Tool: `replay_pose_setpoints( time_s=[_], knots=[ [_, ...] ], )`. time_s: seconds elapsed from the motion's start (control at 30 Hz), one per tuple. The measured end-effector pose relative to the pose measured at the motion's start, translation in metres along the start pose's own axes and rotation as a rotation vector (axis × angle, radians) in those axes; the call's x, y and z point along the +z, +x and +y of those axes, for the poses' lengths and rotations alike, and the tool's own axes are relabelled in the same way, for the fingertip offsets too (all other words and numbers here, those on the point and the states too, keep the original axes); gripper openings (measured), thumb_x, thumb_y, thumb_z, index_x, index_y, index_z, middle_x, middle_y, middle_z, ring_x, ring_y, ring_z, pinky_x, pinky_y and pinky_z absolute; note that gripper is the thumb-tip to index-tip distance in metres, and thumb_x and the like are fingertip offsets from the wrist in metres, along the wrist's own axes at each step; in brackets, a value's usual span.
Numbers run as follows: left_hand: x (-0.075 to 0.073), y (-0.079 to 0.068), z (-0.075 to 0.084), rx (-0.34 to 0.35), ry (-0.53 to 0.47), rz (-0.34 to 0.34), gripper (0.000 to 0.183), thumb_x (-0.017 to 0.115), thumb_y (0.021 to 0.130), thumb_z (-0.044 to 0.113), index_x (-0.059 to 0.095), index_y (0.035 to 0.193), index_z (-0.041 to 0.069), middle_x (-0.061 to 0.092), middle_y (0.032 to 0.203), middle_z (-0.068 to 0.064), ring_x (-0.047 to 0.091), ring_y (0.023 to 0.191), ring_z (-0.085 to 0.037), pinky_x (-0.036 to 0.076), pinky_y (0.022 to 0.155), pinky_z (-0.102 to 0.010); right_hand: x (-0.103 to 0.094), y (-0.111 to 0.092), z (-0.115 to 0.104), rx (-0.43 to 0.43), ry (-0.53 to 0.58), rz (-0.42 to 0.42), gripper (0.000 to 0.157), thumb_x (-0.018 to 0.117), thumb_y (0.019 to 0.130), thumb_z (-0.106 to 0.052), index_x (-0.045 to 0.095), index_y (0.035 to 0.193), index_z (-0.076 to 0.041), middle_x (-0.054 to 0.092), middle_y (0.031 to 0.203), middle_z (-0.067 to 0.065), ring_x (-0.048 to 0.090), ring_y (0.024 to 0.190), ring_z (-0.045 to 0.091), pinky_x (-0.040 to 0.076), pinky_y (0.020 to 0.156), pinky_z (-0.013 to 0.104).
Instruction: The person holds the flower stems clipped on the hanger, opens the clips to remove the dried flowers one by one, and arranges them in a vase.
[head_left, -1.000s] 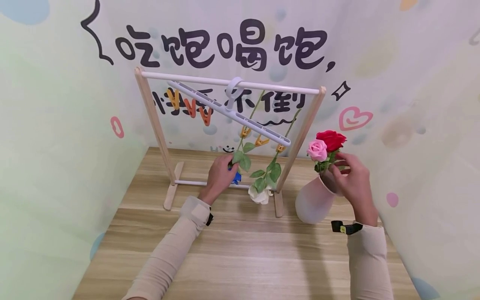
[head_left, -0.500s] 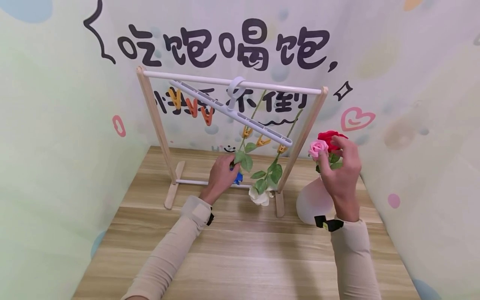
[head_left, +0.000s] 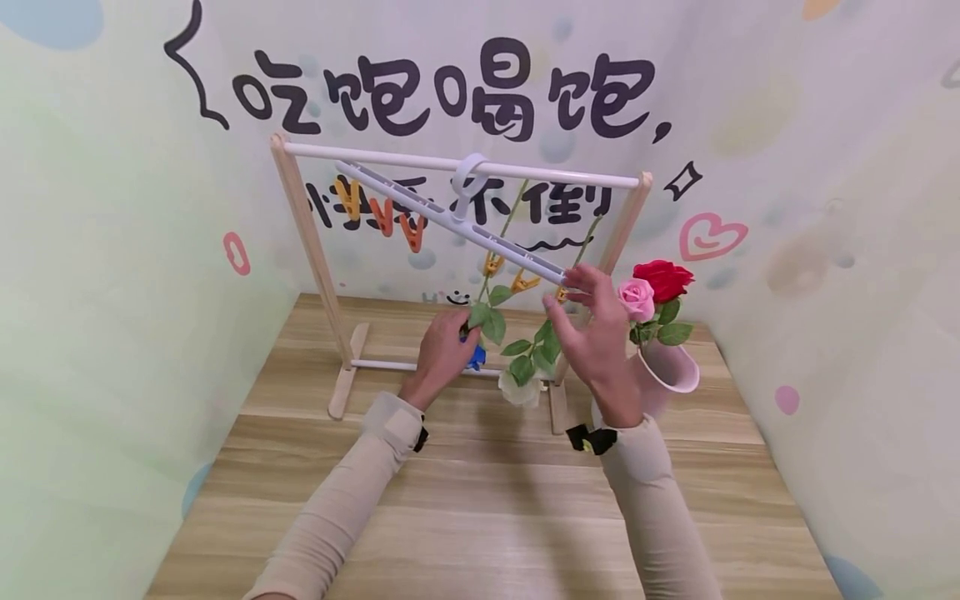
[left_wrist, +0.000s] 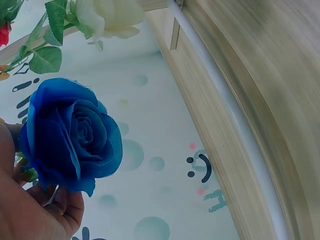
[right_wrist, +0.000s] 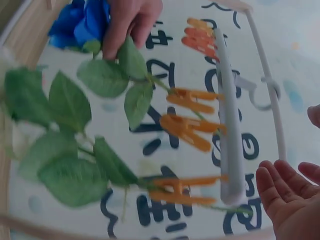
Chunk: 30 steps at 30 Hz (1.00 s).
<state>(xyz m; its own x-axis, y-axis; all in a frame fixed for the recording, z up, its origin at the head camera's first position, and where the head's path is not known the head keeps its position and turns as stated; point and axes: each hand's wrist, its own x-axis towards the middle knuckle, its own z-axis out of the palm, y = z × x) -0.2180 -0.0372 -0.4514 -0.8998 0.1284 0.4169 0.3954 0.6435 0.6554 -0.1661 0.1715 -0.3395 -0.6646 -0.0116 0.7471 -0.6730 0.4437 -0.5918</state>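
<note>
Blue rose: It is hung bloom-down below the middle of the white hanger. Its stem seems to be nipped by a yellow clip on that hanger.
Left hand: The blue rose is grasped close behind its bloom, below the hanger. Whether the stem or the bloom's base is pinched cannot be told.
Right hand: Nothing is held. The fingers are loosely spread, just beside the right end of the hanger.
Weight: It should be felt as very light, like a pretend flower.
Petals: They look soft and thin and could be bent if squeezed, so they are best left alone.
Best hold: The stem should be taken just behind the bloom, before the leaves. It is likely a bit stiff and not very slippery, but it could be twisted in the clip by a hard tug.
Left wrist view: The whole curly front of the bloom is shown; in the head view most of it is covered by the left hand.
Right wrist view: A gap is shown between the right hand and the hanger; from the head view, the fingers seem to be laid over its end.
Head view: Only here is the vase seen, right of the hanger.
</note>
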Motion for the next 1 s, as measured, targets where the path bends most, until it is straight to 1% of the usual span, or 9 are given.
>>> replay_pose_setpoints(
  time_s=[0.13,0.23,0.37,0.5,0.6,0.73,0.83,0.9,1.0],
  knots=[
    [0.001,0.000,-0.001,-0.005,-0.001,-0.003,0.014,0.060,0.096,0.017,0.070,0.104,0.010,0.070,0.099,-0.008,0.062,0.098,-0.026,0.051,0.083,-0.043,0.023,0.000,-0.001,0.052,0.022,-0.073,0.047,0.074,0.087,-0.008,0.053,0.126,0.009,0.065,0.116,0.023,0.065,0.105,0.036,0.056,0.086,0.045],
    [0.001,-0.001,-0.002,-0.018,0.006,-0.013,0.013,0.061,0.096,0.017,0.070,0.103,0.010,0.070,0.099,-0.007,0.061,0.100,-0.026,0.050,0.086,-0.044,0.037,-0.001,-0.001,0.105,0.012,-0.122,0.046,0.074,0.088,-0.013,0.054,0.126,0.006,0.066,0.115,0.022,0.066,0.104,0.036,0.056,0.087,0.042],
    [0.002,-0.002,-0.001,-0.030,0.018,-0.025,0.013,0.061,0.097,0.019,0.069,0.103,0.010,0.070,0.099,-0.006,0.061,0.101,-0.026,0.050,0.087,-0.044,0.051,-0.002,-0.002,0.160,0.003,-0.146,0.047,0.075,0.088,-0.015,0.055,0.126,0.003,0.065,0.116,0.021,0.067,0.105,0.036,0.056,0.088,0.042],
    [0.002,-0.002,0.000,-0.031,0.024,-0.022,0.013,0.060,0.098,0.020,0.069,0.102,0.011,0.070,0.097,-0.005,0.061,0.099,-0.025,0.050,0.085,-0.044,0.059,-0.001,-0.004,0.180,0.002,-0.142,0.048,0.075,0.088,-0.017,0.054,0.127,0.004,0.065,0.119,0.020,0.066,0.106,0.037,0.055,0.089,0.040],
    [0.001,-0.002,0.000,-0.033,0.021,-0.018,0.012,0.060,0.098,0.020,0.069,0.100,0.012,0.069,0.096,-0.004,0.061,0.098,-0.024,0.050,0.085,-0.043,0.064,0.000,-0.005,0.189,-0.009,-0.133,0.049,0.075,0.088,-0.017,0.054,0.127,0.004,0.065,0.119,0.021,0.066,0.107,0.035,0.056,0.089,0.039],
    [0.000,-0.002,0.000,-0.033,0.016,-0.020,0.010,0.060,0.098,0.019,0.068,0.097,0.013,0.068,0.093,-0.003,0.060,0.097,-0.023,0.049,0.084,-0.043,0.069,0.001,-0.006,0.225,-0.030,-0.121,0.048,0.074,0.089,-0.019,0.055,0.127,0.004,0.066,0.119,0.021,0.066,0.108,0.032,0.055,0.089,0.038],
    [-0.001,-0.001,0.000,-0.027,0.015,-0.023,0.010,0.060,0.097,0.019,0.067,0.094,0.014,0.067,0.090,-0.002,0.060,0.095,-0.023,0.048,0.083,-0.042,0.073,0.001,-0.007,0.266,-0.042,-0.114,0.048,0.073,0.090,-0.021,0.054,0.127,0.003,0.066,0.121,0.021,0.066,0.109,0.032,0.055,0.090,0.037],
    [-0.002,-0.001,-0.001,-0.022,0.013,-0.020,0.010,0.060,0.097,0.018,0.066,0.092,0.013,0.066,0.088,-0.002,0.059,0.094,-0.023,0.047,0.081,-0.041,0.077,0.001,-0.008,0.294,-0.046,-0.101,0.049,0.073,0.090,-0.022,0.054,0.128,0.003,0.066,0.122,0.023,0.066,0.110,0.034,0.055,0.091,0.038],
    [-0.003,-0.001,-0.001,-0.016,0.011,-0.012,0.013,0.059,0.097,0.018,0.063,0.086,0.013,0.064,0.084,-0.002,0.058,0.090,-0.023,0.046,0.078,-0.040,0.084,0.002,-0.010,0.346,-0.067,-0.080,0.051,0.072,0.091,-0.026,0.054,0.130,0.002,0.063,0.128,0.024,0.066,0.114,0.034,0.054,0.093,0.037]
  ],
)
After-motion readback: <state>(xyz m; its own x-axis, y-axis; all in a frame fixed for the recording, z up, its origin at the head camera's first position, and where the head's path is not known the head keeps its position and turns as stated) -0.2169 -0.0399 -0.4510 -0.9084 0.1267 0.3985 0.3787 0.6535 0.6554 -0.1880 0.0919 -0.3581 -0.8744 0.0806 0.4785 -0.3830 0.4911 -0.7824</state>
